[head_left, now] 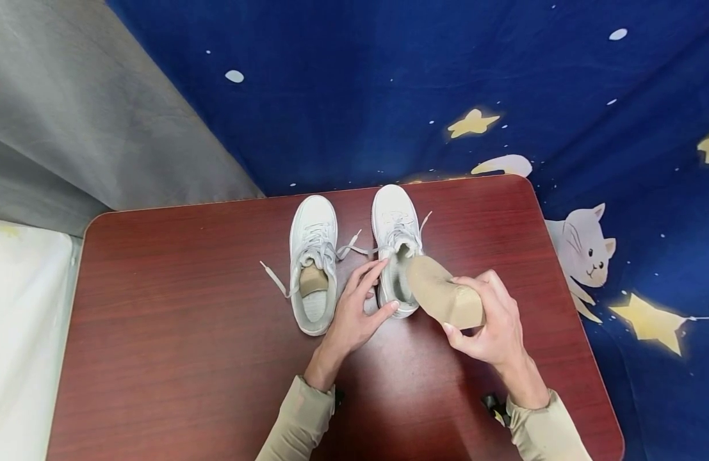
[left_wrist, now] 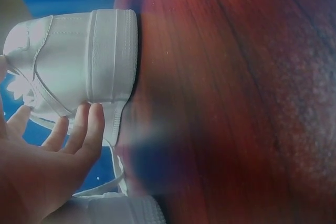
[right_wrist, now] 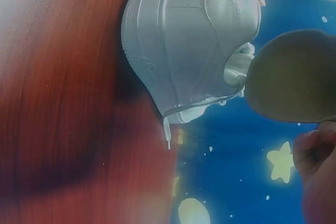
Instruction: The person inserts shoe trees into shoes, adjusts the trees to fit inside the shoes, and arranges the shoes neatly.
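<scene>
My right hand (head_left: pixel 495 317) grips a tan shoe insert (head_left: pixel 440 291) by its thick, blunt end, thumb below and fingers along the top. The insert is tilted, its rounded end beside the opening of the right-hand white sneaker (head_left: pixel 396 214). At that sneaker's collar, my left hand (head_left: pixel 357 310) touches its left side with extended fingers, the thumb at the heel rim. In the left wrist view the fingertips (left_wrist: pixel 95 111) lie against the sneaker's side. The right wrist view shows the insert's broad face (right_wrist: pixel 294 77) near the collar.
A second white sneaker (head_left: pixel 315 221) stands to the left, a tan insert (head_left: pixel 312 280) inside it. Loose laces (head_left: pixel 354 246) trail between the shoes. Both stand on a reddish-brown table (head_left: pixel 187 320), toes near its far edge. A blue starry curtain (head_left: pixel 360 96) hangs behind.
</scene>
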A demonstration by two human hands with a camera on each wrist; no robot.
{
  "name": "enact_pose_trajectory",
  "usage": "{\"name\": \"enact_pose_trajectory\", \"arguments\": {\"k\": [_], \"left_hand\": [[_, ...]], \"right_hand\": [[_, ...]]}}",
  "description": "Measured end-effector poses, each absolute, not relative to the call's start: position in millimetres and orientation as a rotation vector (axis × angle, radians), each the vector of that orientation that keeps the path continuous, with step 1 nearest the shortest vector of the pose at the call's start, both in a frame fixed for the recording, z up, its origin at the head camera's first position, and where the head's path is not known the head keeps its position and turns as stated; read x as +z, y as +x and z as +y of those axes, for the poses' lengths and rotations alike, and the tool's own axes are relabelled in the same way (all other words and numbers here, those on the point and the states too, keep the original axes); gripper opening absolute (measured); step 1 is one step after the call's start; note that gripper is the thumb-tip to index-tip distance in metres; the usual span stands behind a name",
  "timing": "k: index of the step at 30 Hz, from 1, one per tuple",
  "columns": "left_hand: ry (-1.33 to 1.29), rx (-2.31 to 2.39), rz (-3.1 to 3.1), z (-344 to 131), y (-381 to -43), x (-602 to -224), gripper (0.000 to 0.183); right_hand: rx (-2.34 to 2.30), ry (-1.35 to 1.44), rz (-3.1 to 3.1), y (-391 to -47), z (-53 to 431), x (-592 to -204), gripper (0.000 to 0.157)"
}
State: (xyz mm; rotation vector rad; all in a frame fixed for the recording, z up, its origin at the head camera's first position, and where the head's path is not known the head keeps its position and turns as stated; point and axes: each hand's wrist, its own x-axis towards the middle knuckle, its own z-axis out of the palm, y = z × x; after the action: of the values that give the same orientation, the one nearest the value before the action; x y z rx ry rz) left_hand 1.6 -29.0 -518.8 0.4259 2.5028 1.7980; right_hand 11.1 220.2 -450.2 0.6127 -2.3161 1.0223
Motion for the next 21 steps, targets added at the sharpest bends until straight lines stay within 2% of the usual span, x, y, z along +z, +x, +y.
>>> {"name": "enact_pose_trajectory", "arguments": {"k": [21], "left_hand": [[0.450, 1.886, 2.455, -27.8, -2.1, -522.7, 0.072]], "right_hand": [[1.038, 0.717, -2.371, 8.1, 214.7, -454.7, 0.065]]}}
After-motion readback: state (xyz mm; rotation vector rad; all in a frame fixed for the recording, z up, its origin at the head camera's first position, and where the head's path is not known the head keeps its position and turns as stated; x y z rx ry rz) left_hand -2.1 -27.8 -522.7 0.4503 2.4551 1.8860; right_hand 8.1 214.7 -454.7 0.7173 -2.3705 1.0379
